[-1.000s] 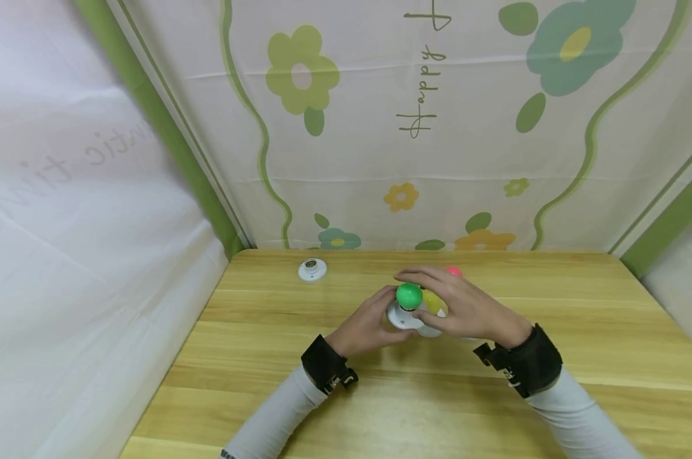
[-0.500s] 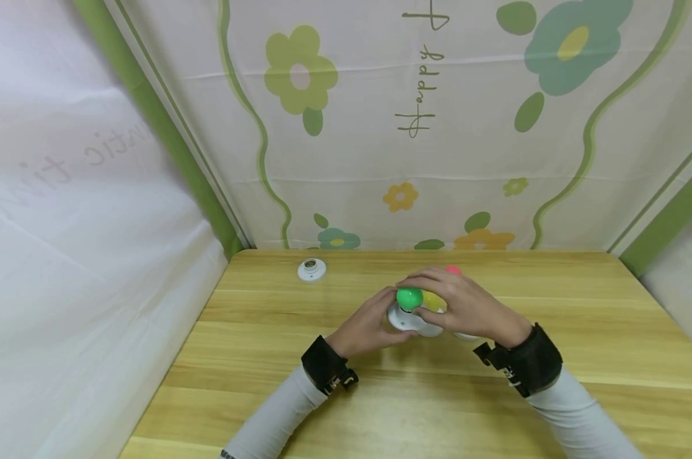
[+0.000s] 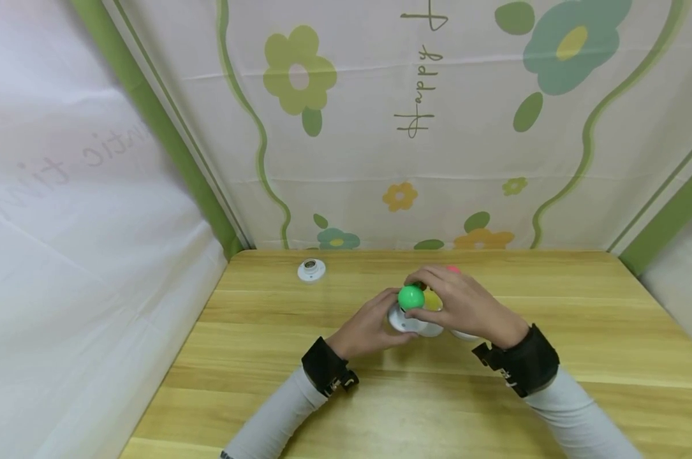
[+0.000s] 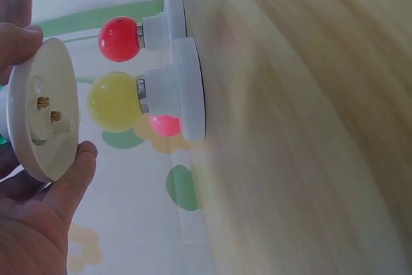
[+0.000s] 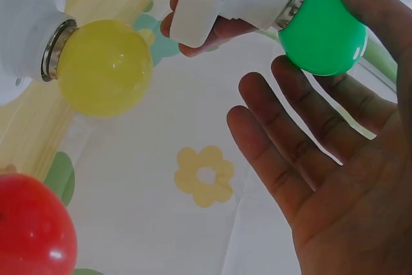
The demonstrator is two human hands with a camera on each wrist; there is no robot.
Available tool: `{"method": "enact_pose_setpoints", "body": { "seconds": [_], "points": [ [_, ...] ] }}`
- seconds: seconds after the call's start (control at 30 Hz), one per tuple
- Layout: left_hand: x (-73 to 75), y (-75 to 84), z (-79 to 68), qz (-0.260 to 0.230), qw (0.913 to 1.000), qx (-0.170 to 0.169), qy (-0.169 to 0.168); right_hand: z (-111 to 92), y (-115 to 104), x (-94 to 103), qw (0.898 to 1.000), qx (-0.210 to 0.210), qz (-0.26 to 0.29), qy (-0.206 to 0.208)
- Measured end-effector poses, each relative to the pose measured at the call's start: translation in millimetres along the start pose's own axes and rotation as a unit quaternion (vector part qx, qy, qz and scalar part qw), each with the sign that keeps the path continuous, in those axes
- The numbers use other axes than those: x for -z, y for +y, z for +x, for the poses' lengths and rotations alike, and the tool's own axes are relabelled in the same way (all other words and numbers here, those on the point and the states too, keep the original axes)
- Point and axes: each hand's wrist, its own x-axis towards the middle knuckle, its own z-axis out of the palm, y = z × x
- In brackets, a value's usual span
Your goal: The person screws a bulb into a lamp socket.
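A green bulb (image 3: 411,298) sits in a round white lamp holder (image 3: 399,320), raised off the table. My left hand (image 3: 364,326) grips the holder by its rim; the left wrist view shows the holder's underside (image 4: 61,98) with two brass screws. Around the bulb are the thumb and forefinger of my right hand (image 3: 469,307); in the right wrist view they touch the green bulb (image 5: 322,30), while the other fingers are spread below it. Partly hidden behind the right hand is a yellow bulb (image 3: 432,301), in a white holder (image 4: 187,88) standing on the table.
A bulbless white lamp holder (image 3: 312,270) lies at the table's back left. Beyond the yellow bulb, a red bulb (image 4: 119,38) stands in its own holder, and a pink-red bulb (image 4: 165,125) shows behind. A flowered cloth (image 3: 346,140) hangs along the table's back edge.
My right thumb and forefinger have shifted slightly around the green bulb, with the forefinger more bent. The bulb has moved very slightly right. My left hand stays almost still on the holder.
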Motion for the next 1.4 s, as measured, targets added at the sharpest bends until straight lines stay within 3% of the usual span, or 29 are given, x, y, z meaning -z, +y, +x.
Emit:
{"method": "enact_pose_setpoints", "body": {
  "seconds": [0.27, 0.47, 0.73, 0.8, 0.97, 1.03, 1.4],
  "points": [
    [0.2, 0.2, -1.0, 0.002, 0.9998, 0.019, 0.002, -2.4, -3.9, 5.0, 0.998, -0.026, 0.056, -0.027],
    [1.3, 0.3, -0.7, -0.008, 0.9999, 0.012, 0.001, -2.1, -5.4, 8.7, 0.995, 0.015, 0.086, -0.043],
    [-0.1, 1.5, -0.7, -0.016, 0.9998, 0.005, 0.011, -2.2, -4.5, 9.8, 0.997, 0.019, 0.071, -0.036],
    [4.2, 9.2, -0.1, -0.016, 0.9998, -0.001, 0.014, -2.0, -4.1, 9.2, 0.997, 0.014, 0.067, -0.032],
    [3.2, 9.0, -0.1, -0.013, 0.9998, -0.005, 0.013, -1.6, -3.1, 6.6, 0.998, -0.004, 0.055, -0.025],
    [-1.5, 2.0, -0.8, -0.01, 0.9999, -0.004, 0.012, -1.6, -3.2, 5.9, 0.998, -0.013, 0.053, -0.022],
    [-2.1, 3.6, -0.1, -0.007, 0.9997, -0.019, 0.012, -1.9, -4.0, 2.4, 0.998, -0.046, 0.034, -0.02]
  ]
}}
